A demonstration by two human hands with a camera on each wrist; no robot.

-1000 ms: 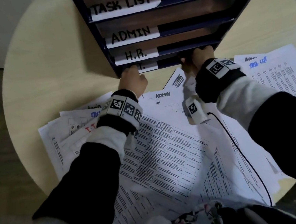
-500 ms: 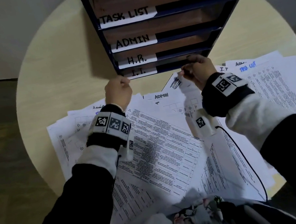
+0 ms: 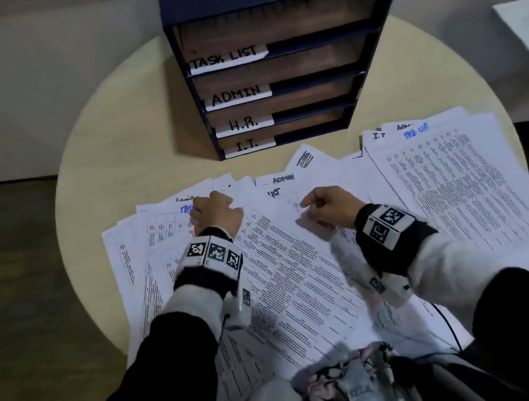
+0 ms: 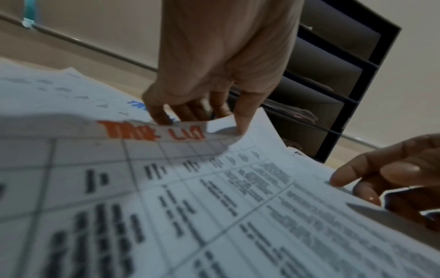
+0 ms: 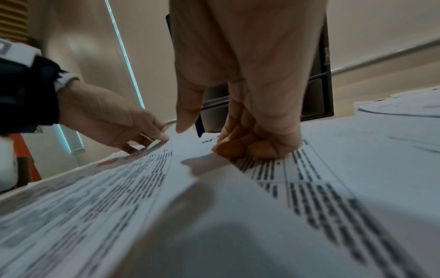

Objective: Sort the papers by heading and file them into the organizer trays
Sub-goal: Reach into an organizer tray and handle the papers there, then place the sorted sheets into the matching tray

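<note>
4-tray organizer point(image 3: 280, 0) at back of table point(image 3: 128, 135). papers point(image 3: 462, 186) fanned just in front of it. left hand point(image 3: 217, 214), before organizer's left corner, pinches top corner of orange-headed TASK LIST sheet point(image 4: 152, 133). right hand point(image 3: 329, 205), before organizer's right half, fingers curled on papers; grasp cannot be told.

Reaching forward with both, well apart. Pinching a sheet point(image 4: 221, 126) by its corner in the left grip point(image 3: 216, 213), fingers curled. Resting the right grip point(image 3: 328, 205) knuckles-down, fingers curled under, thumb straight; any hold unclear.
</note>
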